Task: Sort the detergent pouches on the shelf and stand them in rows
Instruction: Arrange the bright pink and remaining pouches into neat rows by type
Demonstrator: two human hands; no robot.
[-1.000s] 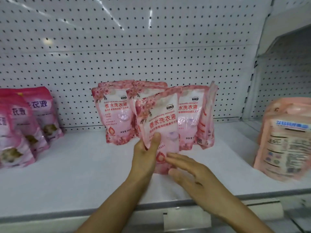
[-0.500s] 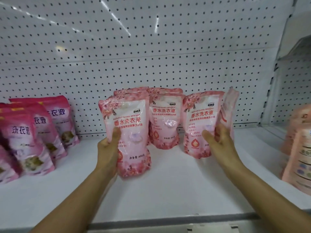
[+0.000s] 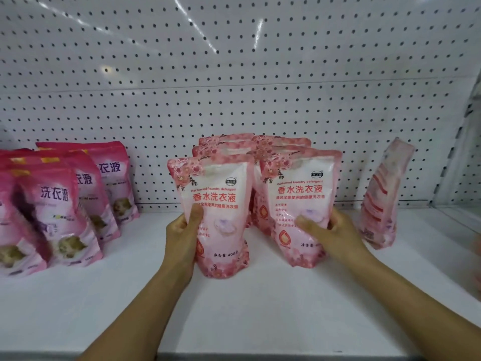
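Left to right on the shelf: my left hand grips one front pouch, my right hand its neighbour, squaring two rows; a stray pouch stands sideways.

We face a white pegboard back wall streaked with glare from overhead light, above a plain white shelf board, with another perforated panel at far right.

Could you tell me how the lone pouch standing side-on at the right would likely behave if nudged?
The side-on pouch already leans and stands apart from the rows, so it probably tips easily. Its creased film suggests a soft, sagging body. The glossy surface may be slippery.
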